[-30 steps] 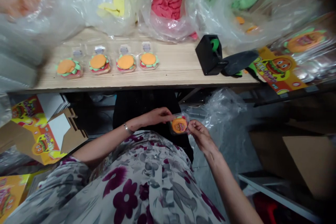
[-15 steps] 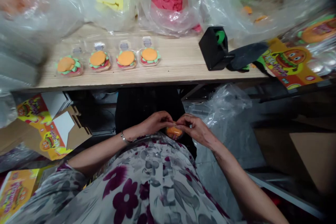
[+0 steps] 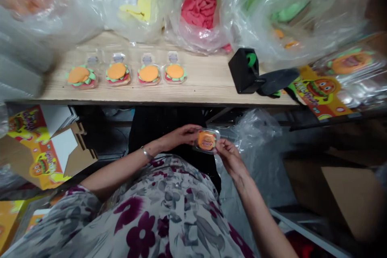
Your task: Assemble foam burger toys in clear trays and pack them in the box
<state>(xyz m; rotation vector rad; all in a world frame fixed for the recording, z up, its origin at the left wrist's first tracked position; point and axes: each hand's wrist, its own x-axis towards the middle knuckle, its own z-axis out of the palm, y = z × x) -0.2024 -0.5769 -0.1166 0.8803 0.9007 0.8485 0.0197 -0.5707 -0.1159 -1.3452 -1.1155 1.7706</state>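
Observation:
Below the table edge, over my lap, both hands hold one small clear plastic case with an orange burger candy (image 3: 207, 140) inside. My left hand (image 3: 181, 135) pinches its left side with closed fingers. My right hand (image 3: 229, 156) grips its right side, fingers curled. On the wooden table (image 3: 205, 84) above lies a row of several similar burger candy cases (image 3: 148, 73), side by side.
A black tape dispenser (image 3: 243, 69) stands at the table's right, with yellow burger-print boxes (image 3: 320, 90) beyond it. Clear bags of red (image 3: 199, 10), yellow (image 3: 140, 2) and green pieces line the back. Flattened printed cartons (image 3: 39, 157) lie at lower left, a cardboard box (image 3: 353, 197) at right.
Half a second ago both hands were pressed together over the case close to my body; now they have parted slightly and lifted it, so its orange top shows.

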